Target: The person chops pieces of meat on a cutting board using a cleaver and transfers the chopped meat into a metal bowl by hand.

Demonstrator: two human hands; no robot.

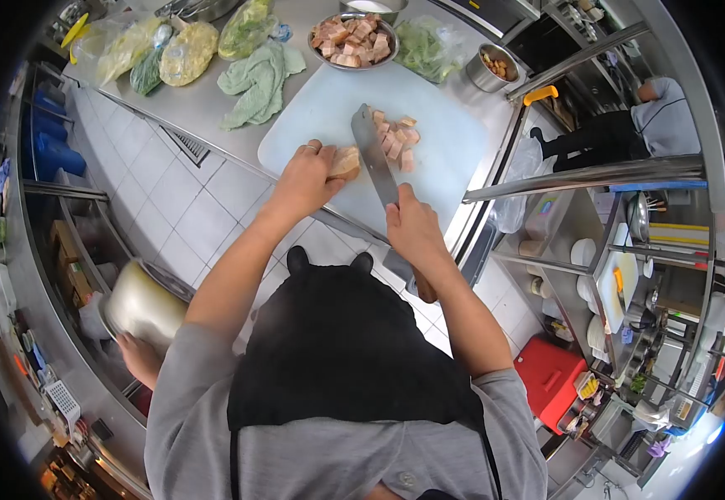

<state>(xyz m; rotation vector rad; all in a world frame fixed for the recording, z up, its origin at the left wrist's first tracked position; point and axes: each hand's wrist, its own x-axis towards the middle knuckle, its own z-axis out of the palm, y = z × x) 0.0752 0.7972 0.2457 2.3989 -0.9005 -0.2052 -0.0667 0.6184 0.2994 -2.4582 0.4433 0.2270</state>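
My right hand (413, 223) is wrapped round the handle of a cleaver (372, 154), its broad blade slanting away from me over a white cutting board (312, 108). My left hand (306, 177) has its fingers closed on a piece of pork belly (345, 163), just left of the blade. To the right of the blade lie several cut cubes of pork (396, 142). At the board's far edge stands a metal bowl (354, 66) heaped with meat chunks (351, 40).
A green cloth (264, 82) and bagged vegetables (189, 54) lie left of the board. A metal container (491, 68) and bagged greens (427, 48) stand right. Another person (629, 125) is at the far right; someone's hand (139, 360) touches a large pot (147, 304) at left.
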